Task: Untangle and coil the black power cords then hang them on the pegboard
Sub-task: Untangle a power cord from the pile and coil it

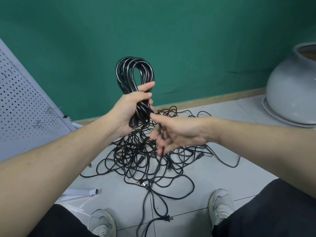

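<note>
Black glossy coil clenched in left hand; right hand loosely spread around a strand.

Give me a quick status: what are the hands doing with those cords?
Left hand grips coiled cord. Right hand open, loose strand running through its fingers. Tangled pile on floor. Pegboard left, no cords hung.

- right hand fingers blurring, so its grip on the loose cord strand is unclear; strand smearing too
- left hand hiding the coil middle
- pegboard running off the left edge; its hooks too small to read
- grey pot getting cut by the right edge
</note>
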{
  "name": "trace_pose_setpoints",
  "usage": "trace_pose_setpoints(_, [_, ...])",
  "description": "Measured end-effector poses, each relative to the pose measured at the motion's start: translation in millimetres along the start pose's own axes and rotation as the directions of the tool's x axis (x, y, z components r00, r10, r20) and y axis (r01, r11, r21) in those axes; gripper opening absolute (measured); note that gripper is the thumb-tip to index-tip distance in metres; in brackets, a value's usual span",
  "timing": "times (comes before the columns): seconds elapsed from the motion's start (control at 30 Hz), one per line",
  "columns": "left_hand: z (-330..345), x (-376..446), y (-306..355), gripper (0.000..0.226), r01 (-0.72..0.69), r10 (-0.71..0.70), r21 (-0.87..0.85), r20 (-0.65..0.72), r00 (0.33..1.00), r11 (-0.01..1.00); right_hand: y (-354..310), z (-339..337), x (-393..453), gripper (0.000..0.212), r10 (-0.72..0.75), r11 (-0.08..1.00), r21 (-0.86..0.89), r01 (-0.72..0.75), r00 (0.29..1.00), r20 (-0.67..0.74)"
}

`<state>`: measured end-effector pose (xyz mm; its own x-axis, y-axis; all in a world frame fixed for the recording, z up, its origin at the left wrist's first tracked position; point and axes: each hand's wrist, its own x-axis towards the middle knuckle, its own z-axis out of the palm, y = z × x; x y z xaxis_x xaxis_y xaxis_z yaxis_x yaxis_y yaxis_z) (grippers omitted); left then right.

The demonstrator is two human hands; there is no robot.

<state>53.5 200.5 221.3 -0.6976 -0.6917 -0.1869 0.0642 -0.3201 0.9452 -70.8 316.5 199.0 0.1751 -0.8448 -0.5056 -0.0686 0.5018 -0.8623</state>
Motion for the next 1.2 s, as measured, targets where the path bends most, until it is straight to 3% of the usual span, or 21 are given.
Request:
trace_pose_setpoints(0.07, [-10,4,5,0.030,-0.008,0.012,0.074,-0.050,0.999,0.997,-3,-4,-1,0.037,-0.078,0.993,-0.101,0.066,0.991,-0.112])
trace_pose_setpoints(0.1, [-16,6,6,0.028,0.003,0.006,0.115,-0.077,0.997,0.993,-4,-9,-1,0.034,-0.134,0.967,-0.239,0.086,0.973,-0.191])
trace_pose_setpoints(0.2, [-28,7,2,0.029,0.045,-0.022,0.290,-0.083,0.996,0.956,-8,-23,-6,0.028,-0.305,0.770,-0.635,0.057,0.908,-0.287])
trace_pose_setpoints(0.3, [-30,4,-3,0.024,0.022,0.012,0.573,-0.056,0.998,0.819,-12,-33,-9,0.043,-0.386,0.557,-0.829,-0.054,0.867,-0.316])
trace_pose_setpoints(0.4, [-25,1,-3,0.020,0.035,-0.020,0.672,-0.030,0.999,0.739,-16,-39,-12,0.063,-0.491,0.515,-0.842,-0.163,0.748,-0.446])
trace_pose_setpoints(0.47, [-25,-1,-2,0.020,0.051,-0.051,0.693,-0.021,0.998,0.719,-18,-41,-16,0.057,-0.475,0.576,-0.814,-0.081,0.777,-0.414])
trace_pose_setpoints(0.53, [-25,-1,-3,0.023,0.049,-0.058,0.713,-0.011,0.998,0.700,-17,-43,-20,0.037,-0.454,0.627,-0.777,0.056,0.837,-0.306])
trace_pose_setpoints(0.6, [-24,-3,-6,0.027,0.045,-0.068,0.710,0.004,0.998,0.703,-14,-48,-21,0.023,-0.493,0.617,-0.777,0.127,0.832,-0.255])
trace_pose_setpoints(0.7, [-17,-6,-11,0.024,0.050,-0.103,0.679,0.038,0.994,0.732,-9,-55,-18,0.020,-0.640,0.595,-0.782,0.187,0.699,-0.320])
trace_pose_setpoints(0.77, [-11,-10,-14,0.023,0.055,-0.150,0.655,0.091,0.984,0.754,-9,-56,-17,0.031,-0.726,0.546,-0.820,0.171,0.585,-0.361])
trace_pose_setpoints(0.83, [-7,-13,-18,0.019,0.051,-0.174,0.645,0.129,0.976,0.763,-11,-55,-18,0.042,-0.769,0.489,-0.863,0.127,0.530,-0.358])
trace_pose_setpoints(0.9, [-2,-18,-18,0.004,0.076,-0.187,0.592,0.130,0.974,0.803,-12,-55,-18,0.043,-0.770,0.472,-0.874,0.114,0.536,-0.346])
trace_pose_setpoints(1.0, [0,-21,-16,0.030,0.193,-0.233,0.445,0.036,0.972,0.874,-12,-60,-20,0.028,-0.743,0.553,-0.798,0.241,0.576,-0.341])
trace_pose_setpoints(1.07, [1,-23,-15,0.034,0.219,-0.241,0.386,0.009,0.970,0.896,-12,-61,-20,0.018,-0.751,0.549,-0.785,0.287,0.581,-0.313])
trace_pose_setpoints(1.2, [1,-25,-18,0.041,0.191,-0.216,0.467,0.000,0.976,0.863,-13,-58,-23,0.016,-0.737,0.531,-0.817,0.225,0.598,-0.314])
